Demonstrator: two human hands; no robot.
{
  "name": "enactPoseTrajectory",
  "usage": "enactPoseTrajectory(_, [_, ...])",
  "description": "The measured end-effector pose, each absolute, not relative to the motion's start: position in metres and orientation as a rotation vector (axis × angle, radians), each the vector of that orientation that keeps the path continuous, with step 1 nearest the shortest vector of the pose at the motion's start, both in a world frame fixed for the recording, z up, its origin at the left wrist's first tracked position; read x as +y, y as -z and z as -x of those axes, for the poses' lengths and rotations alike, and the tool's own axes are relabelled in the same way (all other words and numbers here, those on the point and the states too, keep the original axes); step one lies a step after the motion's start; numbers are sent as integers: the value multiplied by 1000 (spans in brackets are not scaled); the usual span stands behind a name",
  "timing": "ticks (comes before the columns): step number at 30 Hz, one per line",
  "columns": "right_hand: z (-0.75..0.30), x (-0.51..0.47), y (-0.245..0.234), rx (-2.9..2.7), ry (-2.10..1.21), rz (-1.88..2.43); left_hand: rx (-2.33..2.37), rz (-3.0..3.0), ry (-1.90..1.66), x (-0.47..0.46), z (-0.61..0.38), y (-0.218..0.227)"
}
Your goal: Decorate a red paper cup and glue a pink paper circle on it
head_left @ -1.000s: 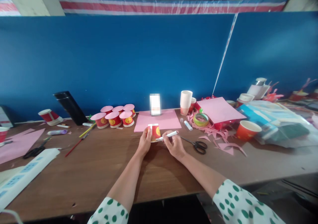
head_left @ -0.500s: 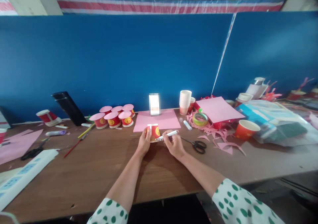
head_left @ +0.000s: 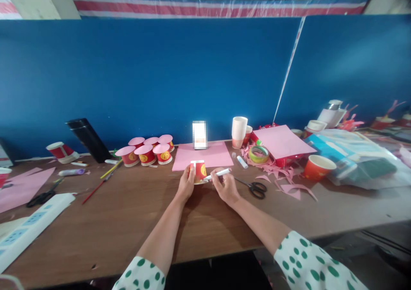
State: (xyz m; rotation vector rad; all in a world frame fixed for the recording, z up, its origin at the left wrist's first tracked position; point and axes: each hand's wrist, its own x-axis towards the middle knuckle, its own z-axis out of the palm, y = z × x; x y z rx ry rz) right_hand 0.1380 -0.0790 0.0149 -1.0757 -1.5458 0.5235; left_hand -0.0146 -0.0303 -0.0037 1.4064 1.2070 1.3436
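Observation:
My left hand (head_left: 186,184) is closed around a small red paper cup (head_left: 200,170) that stands upside down on the wooden table (head_left: 128,221). My right hand (head_left: 226,186) grips a white glue stick (head_left: 218,174), its tip touching the cup's lower rim. A pink paper sheet (head_left: 205,155) lies just behind the cup.
Several pink-capped red cups (head_left: 146,150) cluster at back left. Scissors (head_left: 255,188), a tape roll (head_left: 258,154), white stacked cups (head_left: 239,131), pink scraps (head_left: 282,178) and an open red cup (head_left: 318,168) lie to the right. A power strip (head_left: 28,228) and second scissors (head_left: 41,195) lie left.

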Motion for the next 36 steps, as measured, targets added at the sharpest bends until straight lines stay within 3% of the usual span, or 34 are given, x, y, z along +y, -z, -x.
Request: enactPoseTrajectory(36, [-140, -83, -16, -1673, -417, 1087, 1166, -1382, -1341, -34, 17, -4])
